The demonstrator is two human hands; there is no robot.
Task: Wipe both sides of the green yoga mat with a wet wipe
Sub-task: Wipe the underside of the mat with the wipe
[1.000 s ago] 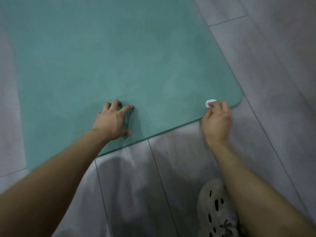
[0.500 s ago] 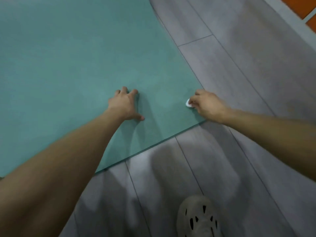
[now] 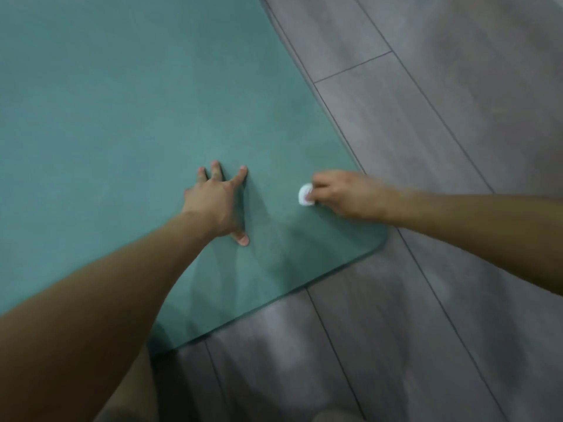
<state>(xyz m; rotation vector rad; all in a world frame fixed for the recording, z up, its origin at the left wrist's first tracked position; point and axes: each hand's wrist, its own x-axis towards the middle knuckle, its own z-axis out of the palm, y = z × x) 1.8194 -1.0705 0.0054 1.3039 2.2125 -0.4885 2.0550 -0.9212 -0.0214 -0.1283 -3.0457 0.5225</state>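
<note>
The right hand [image 3: 344, 194] pinches the small white wet wipe [image 3: 305, 194], moved up the flat green yoga mat [image 3: 137, 117] by its right edge, still wiping; the left hand [image 3: 213, 205] presses, fingers spread.

A grey wood-look floor [image 3: 451, 123] is filling the right and lower parts of the view, its long planks running diagonally. Thin dark seams [image 3: 353, 67] are dividing the planks. Dim light is falling over it, and soft shadows [image 3: 502, 376] are lying across the lower planks.
</note>
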